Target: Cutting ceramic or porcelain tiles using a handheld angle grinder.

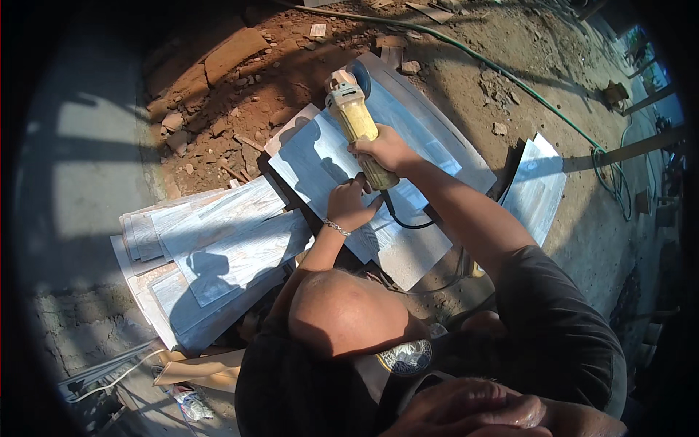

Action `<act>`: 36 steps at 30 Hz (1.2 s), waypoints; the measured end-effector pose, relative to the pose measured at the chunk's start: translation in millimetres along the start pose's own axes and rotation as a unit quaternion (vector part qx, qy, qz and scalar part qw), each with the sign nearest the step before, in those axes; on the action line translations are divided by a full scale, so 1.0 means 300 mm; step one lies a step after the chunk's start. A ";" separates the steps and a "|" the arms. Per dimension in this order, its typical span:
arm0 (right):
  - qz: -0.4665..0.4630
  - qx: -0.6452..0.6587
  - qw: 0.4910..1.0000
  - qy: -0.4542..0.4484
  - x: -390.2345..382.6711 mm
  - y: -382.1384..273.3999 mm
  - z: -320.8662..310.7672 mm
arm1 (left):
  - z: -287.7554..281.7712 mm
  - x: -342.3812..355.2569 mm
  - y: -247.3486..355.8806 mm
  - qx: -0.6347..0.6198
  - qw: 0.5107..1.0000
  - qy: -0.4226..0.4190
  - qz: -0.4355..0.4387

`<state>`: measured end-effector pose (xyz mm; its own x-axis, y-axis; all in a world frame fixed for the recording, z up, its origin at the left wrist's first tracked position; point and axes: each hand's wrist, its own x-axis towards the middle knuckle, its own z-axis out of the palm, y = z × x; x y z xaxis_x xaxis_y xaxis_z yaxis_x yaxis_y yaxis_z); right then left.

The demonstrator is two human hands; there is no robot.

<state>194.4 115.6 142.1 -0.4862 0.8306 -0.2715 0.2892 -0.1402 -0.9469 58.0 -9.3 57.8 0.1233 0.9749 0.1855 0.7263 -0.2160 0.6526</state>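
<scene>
My right hand (387, 151) is wrapped round the yellow body of an angle grinder (358, 125), which lies slantwise over the tiles. The grinder's pale head and dark disc (360, 79) point away from me, and a black cord leaves its rear end. My left hand (351, 204), with a chain bracelet at the wrist, is at that rear end. Its curled fingers touch the grinder's side, and the thumb lies near the cord. Beneath is a blue-grey wood-patterned tile (419, 135), stacked on other tiles. Whether the disc touches the tile or spins, I cannot tell.
Several similar tiles (218, 233) are piled at the left, and more tiles (535, 191) lie at the right. Broken rubble (218, 95) covers reddish soil at the far side. A green hose (510, 76) runs across the ground. My bent knee (349, 309) is close to the tiles.
</scene>
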 end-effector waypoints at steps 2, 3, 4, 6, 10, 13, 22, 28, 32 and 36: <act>-0.018 -0.057 0.998 -0.021 0.115 0.021 -0.026 | -0.027 0.077 -0.099 -0.133 0.989 -0.031 -0.059; -0.020 -0.108 0.994 -0.011 0.157 0.036 -0.041 | -0.030 0.125 -0.146 -0.268 0.953 -0.038 -0.133; -0.030 -0.091 0.995 -0.005 0.191 0.054 -0.052 | -0.026 0.176 -0.188 -0.474 0.866 -0.010 -0.158; -0.015 -0.151 0.988 -0.014 0.249 0.081 -0.068 | -0.021 0.285 -0.261 -0.714 0.654 0.025 -0.251; -0.011 -0.225 0.974 -0.012 0.315 0.129 -0.073 | -0.015 0.415 -0.333 -0.673 0.706 0.064 -0.213; -0.016 -0.231 0.972 -0.030 0.332 0.164 -0.073 | -0.006 0.433 -0.341 -0.609 0.741 0.075 -0.273; -0.030 -0.224 0.974 -0.011 0.341 0.197 -0.043 | 0.007 0.436 -0.343 -0.577 0.777 0.077 -0.239; -0.010 -0.218 0.976 0.000 0.326 0.204 -0.020 | -0.004 0.425 -0.336 -0.575 0.772 0.089 -0.256; -0.010 -0.213 0.977 0.002 0.319 0.216 -0.015 | -0.007 0.424 -0.343 -0.560 0.781 0.080 -0.262; 0.007 -0.218 0.976 0.004 0.317 0.215 -0.015 | -0.007 0.423 -0.340 -0.539 0.804 0.050 -0.246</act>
<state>170.5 188.1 55.9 -0.4734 0.8345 -0.2818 0.6205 0.0889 -0.7792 -2.0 136.4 16.3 -0.0930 0.9590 -0.2677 -0.3444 0.2213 0.9124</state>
